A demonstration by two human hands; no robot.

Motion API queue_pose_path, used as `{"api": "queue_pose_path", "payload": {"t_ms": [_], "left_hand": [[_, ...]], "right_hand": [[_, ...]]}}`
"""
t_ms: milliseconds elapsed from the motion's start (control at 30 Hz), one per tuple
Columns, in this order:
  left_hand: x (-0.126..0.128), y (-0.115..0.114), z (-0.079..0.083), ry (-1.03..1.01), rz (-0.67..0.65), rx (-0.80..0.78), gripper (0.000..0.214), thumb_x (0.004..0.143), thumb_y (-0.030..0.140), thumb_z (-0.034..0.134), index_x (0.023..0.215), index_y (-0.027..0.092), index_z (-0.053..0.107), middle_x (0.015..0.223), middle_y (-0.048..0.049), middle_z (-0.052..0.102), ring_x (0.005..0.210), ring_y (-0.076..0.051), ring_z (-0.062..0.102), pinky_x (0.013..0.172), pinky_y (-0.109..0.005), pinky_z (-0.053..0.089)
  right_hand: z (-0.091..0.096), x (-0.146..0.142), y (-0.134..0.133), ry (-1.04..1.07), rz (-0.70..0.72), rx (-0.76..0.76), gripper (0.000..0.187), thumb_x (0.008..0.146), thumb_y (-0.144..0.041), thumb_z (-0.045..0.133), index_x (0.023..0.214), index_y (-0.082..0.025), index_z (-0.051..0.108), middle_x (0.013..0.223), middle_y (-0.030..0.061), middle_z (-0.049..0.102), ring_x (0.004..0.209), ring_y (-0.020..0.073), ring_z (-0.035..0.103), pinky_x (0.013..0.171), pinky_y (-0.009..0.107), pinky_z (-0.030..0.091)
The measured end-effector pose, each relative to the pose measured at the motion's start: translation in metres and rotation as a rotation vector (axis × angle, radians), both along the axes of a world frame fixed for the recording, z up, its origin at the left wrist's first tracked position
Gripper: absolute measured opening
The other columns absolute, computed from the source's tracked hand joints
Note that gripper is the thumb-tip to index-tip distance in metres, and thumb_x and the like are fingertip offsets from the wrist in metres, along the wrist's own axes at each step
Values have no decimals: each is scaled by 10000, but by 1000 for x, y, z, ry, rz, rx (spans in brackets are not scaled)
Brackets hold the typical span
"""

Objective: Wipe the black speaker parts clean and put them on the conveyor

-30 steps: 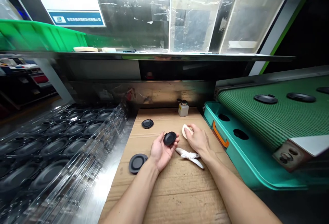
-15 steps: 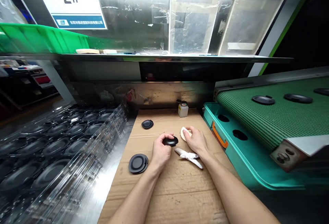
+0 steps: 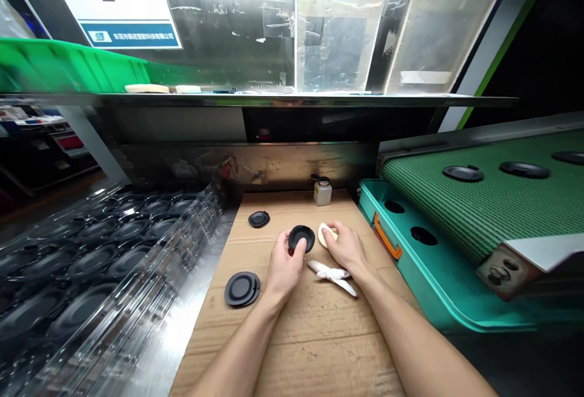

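- Black disc [image 3: 302, 233] — pinched in the left hand [image 3: 283, 270], thumb on its face
- White pad [image 3: 322, 234] — grasped by the fingers of the right hand [image 3: 348, 248], near the disc
- Cardboard [image 3: 328, 348] beneath both

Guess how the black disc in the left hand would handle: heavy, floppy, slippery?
The black disc is probably light, since it looks thin and the left hand alone holds it. It seems stiff, as its free edge shows no sag. Its smooth-looking face might make it a bit slippery.
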State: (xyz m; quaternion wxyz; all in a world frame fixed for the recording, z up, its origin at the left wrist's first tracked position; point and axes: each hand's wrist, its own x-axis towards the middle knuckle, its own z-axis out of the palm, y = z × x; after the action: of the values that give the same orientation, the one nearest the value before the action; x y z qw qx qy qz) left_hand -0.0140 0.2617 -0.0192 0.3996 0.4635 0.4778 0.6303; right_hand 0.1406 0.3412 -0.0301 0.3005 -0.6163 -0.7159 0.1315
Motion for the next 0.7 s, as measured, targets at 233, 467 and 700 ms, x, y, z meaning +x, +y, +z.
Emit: {"api": "queue_pose_path", "payload": {"t_ms": [233, 467, 700], "left_hand": [[-1, 2, 4, -168, -7, -201, 452, 726, 400, 701, 1053, 149, 517, 701, 20, 590, 433, -30, 436, 401, -155, 276], [2, 1, 4, -165, -23, -210, 424, 724, 384, 694, 1026, 143, 519, 699, 12, 595, 434, -39, 467, 384, -152, 267], [-3, 3, -5, -5, 124, -317, 603, 730, 268, 608, 1281, 105, 425, 559, 16, 599, 399, -101, 481, 410, -200, 326]], "right_hand": [[3, 0, -3, -7, -3, -18, 344, 882, -502, 442, 1038, -273, 647, 916, 45, 713, 891, 207, 647, 699, 266, 416], [4, 0, -4, 4, 2, -25, 361, 888, -497, 446, 1055, -249, 648, 926, 54, 709, 904, 197, 643, 724, 257, 418], [2, 2, -2, -26, 3, -7, 346, 876, -504, 458, 1031, -268, 658, 936, 45, 712, 890, 213, 643, 686, 267, 402]]}}
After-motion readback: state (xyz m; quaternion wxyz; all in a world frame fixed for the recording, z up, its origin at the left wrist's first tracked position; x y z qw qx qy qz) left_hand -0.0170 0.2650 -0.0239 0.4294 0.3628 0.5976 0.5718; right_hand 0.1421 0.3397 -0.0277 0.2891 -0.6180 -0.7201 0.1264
